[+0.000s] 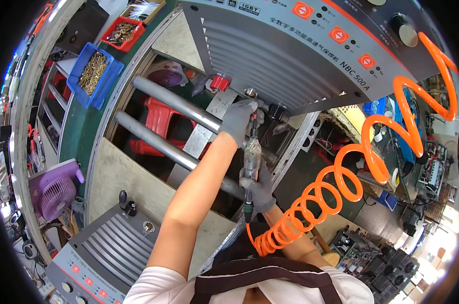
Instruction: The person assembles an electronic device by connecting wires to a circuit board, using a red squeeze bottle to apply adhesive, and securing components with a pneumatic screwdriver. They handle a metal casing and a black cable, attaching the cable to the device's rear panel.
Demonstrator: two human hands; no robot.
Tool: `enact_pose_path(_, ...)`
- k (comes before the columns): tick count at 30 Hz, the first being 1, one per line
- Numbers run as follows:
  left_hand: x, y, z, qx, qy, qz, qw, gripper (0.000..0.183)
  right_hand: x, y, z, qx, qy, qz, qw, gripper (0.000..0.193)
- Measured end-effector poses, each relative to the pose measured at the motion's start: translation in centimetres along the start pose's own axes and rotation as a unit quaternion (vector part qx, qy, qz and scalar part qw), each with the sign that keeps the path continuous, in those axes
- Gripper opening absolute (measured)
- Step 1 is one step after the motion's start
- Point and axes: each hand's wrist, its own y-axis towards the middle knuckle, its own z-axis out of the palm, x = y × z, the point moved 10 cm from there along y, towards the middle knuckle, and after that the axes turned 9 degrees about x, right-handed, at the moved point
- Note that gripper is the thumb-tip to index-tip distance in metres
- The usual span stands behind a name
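My right hand [261, 190], in a grey glove, is wrapped round the body of an air screwdriver [252, 161]. The tool's bit points away from me at the lower edge of a large grey welding machine [270, 55]. My left hand [238, 119], also gloved in grey, is closed at the bit's tip beside a metal socket [250, 92]. What its fingers pinch is hidden. On the same panel a red round connector [220, 83] sits left of the socket, and a black connector [277, 112] sits right of it. An orange coiled air hose [310, 195] runs from the tool's rear end.
Two steel rollers [163, 144] cross the gap under my left arm, above a red plastic stool [161, 124]. A blue bin [93, 73] and red bin [123, 33] of small brass-coloured parts stand at the left. A second welding machine [107, 253] and purple fan [57, 195] are nearer me.
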Motion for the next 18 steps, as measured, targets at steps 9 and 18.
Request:
enact_pose_path(9, 0.3, 0.4, -0.9, -0.011, 0.049, 0.005, 0.999, 0.018, -0.9, 0.1, 0.7, -0.006, 0.01, 0.009, 1.0, 0.062)
enact_pose_path(18, -1.4, 0.4, -0.7, -0.044, 0.134, 0.042, 0.989, 0.016, -1.0, 1.1, 1.6, -0.066, 0.008, -0.025, 0.997, 0.054)
